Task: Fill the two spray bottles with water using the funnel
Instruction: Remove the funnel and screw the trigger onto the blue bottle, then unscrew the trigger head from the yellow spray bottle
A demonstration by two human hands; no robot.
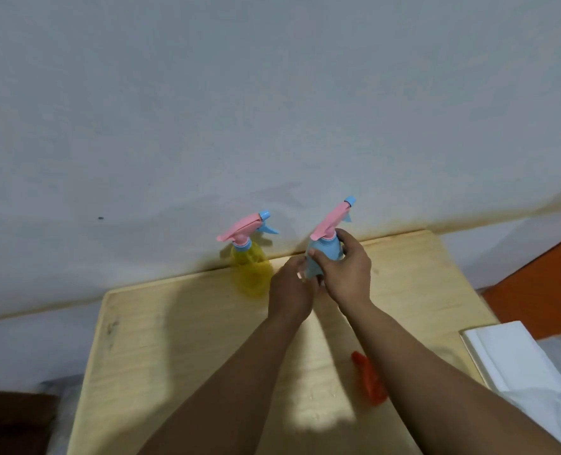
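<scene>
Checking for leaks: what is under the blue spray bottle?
The left hand and right hand grip the blue spray bottle and hide its base; whether it rests on the wooden table cannot be seen.

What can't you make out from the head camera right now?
- Blue bottle: its lower body is hidden by the left hand and right hand; water level unreadable.
- Yellow bottle: fill level not readable; too blurred.
- Orange object on the table, possibly the funnel: partly hidden by the right forearm.
- White object: cut off by the right edge.

Probably a home room, wooden table [180,323], plain white wall [207,110]
</scene>
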